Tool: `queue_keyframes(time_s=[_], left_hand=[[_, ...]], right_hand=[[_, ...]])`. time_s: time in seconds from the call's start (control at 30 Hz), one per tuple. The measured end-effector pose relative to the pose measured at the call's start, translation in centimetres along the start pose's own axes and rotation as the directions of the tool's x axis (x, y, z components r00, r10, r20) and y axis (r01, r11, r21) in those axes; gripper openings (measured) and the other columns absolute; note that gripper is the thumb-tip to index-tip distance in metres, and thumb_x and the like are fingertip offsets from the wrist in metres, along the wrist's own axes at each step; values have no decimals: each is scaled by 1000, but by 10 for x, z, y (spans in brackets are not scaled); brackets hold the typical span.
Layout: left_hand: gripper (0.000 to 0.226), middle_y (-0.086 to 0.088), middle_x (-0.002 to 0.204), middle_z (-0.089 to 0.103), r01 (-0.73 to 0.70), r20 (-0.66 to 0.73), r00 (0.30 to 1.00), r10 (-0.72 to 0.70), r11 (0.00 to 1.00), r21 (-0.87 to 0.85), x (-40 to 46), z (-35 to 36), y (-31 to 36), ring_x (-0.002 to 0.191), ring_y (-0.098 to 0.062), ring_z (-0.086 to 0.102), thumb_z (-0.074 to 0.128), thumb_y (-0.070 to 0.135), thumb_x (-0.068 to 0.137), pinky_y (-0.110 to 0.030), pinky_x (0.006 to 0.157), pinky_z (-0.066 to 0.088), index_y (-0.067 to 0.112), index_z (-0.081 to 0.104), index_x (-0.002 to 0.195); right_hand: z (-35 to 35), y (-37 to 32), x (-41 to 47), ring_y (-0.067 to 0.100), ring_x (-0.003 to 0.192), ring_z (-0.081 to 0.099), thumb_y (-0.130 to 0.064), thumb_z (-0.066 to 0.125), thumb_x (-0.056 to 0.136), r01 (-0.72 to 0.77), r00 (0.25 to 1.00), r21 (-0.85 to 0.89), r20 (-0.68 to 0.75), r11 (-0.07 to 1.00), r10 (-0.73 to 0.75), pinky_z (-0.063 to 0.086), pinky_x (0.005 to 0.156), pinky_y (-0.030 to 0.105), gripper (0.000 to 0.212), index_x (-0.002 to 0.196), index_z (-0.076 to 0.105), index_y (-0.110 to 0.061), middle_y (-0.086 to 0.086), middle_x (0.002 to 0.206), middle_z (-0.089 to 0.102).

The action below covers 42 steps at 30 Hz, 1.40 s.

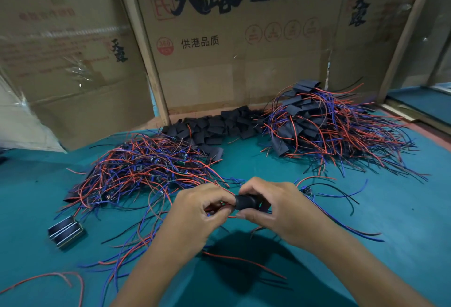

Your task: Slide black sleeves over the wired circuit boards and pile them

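Observation:
My right hand [273, 205] grips a black sleeve [246, 201] just above the teal table. My left hand [202, 209] pinches a wired circuit board [219, 206] at the sleeve's open left end; the board is mostly hidden by my fingers, and its red, blue and black wires trail below. A heap of bare wired boards [146, 170] lies to the left. Loose black sleeves [214, 126] are strewn along the back. A pile of sleeved boards [322, 126] rises at the back right.
Cardboard boxes [231, 43] wall off the back of the table [390, 221]. A small black and metal part [66, 231] lies at the left. One loose wired board [308, 191] sits just right of my hands. Stray wires cross the near table.

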State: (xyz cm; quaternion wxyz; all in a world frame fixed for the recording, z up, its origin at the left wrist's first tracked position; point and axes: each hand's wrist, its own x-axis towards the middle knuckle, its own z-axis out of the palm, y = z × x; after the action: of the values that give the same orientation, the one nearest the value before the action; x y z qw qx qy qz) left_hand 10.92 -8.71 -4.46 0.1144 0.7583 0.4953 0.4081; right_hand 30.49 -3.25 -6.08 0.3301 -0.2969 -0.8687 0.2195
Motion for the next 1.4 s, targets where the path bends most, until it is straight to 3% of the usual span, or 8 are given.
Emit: queue_keyframes(time_s=[0.37,0.57,0.87,1.03,1.17,1.23,1.3,1.4], left_hand=[[20,13,80,67,68,38,997,-65,994,-83,-2,3,-8,68,0,59,74,5,80,-14,65,42,25,77,84],[23,17,100,64,108,-188,979,-76,980,165,-1,-4,-24,95,-1,58,71,15,87,-16,87,42,20,69,110],[10,9,85,57,265,-251,952,-177,887,378,-6,-5,-57,84,-19,55,68,10,89,-37,79,47,17,66,96],[11,7,75,53,311,-313,931,-191,861,401,-7,-6,-63,75,-20,53,70,9,87,-38,69,49,17,64,84],[12,6,72,52,343,-334,920,-207,838,425,-6,-5,-66,72,-20,52,69,10,88,-38,64,49,16,62,81],[14,7,71,50,361,-340,914,-221,826,434,-5,-6,-69,70,-18,51,69,11,88,-35,63,48,18,60,79],[15,9,70,50,362,-345,913,-217,822,439,-5,-6,-70,69,-18,51,70,13,87,-33,61,47,20,59,78],[20,9,67,51,384,-380,901,-209,793,474,-5,-6,-67,66,-19,51,71,20,85,-33,57,44,21,54,74]], right_hand=[[1,1,-4,17,77,54,-29,54,94,40,996,-209,87,977,-22,41,67,32,13,104,56,-22,-6,88,62],[-65,22,43,18,95,56,-37,56,95,-70,997,-433,-61,898,48,47,83,39,23,112,65,-24,-1,103,55],[-186,118,161,39,92,57,-24,52,97,-493,865,-685,-448,537,224,47,75,40,27,108,65,-4,21,105,53],[-174,154,175,41,104,57,-21,53,92,-673,735,-604,-489,426,469,42,97,50,21,108,57,-7,22,112,60],[-148,144,195,40,120,46,-24,52,89,-671,734,-700,-582,243,350,21,108,58,34,119,53,-8,21,125,55],[-120,132,203,35,107,53,-18,48,88,-542,840,-783,-515,305,172,34,101,52,28,114,54,-8,19,114,59],[-76,118,212,34,95,60,-16,47,88,-323,946,-774,-269,544,180,46,81,40,21,104,58,-10,17,104,64],[-5,100,223,32,99,65,-27,54,92,-184,950,-610,90,771,298,53,83,37,20,100,68,-14,13,105,69]])
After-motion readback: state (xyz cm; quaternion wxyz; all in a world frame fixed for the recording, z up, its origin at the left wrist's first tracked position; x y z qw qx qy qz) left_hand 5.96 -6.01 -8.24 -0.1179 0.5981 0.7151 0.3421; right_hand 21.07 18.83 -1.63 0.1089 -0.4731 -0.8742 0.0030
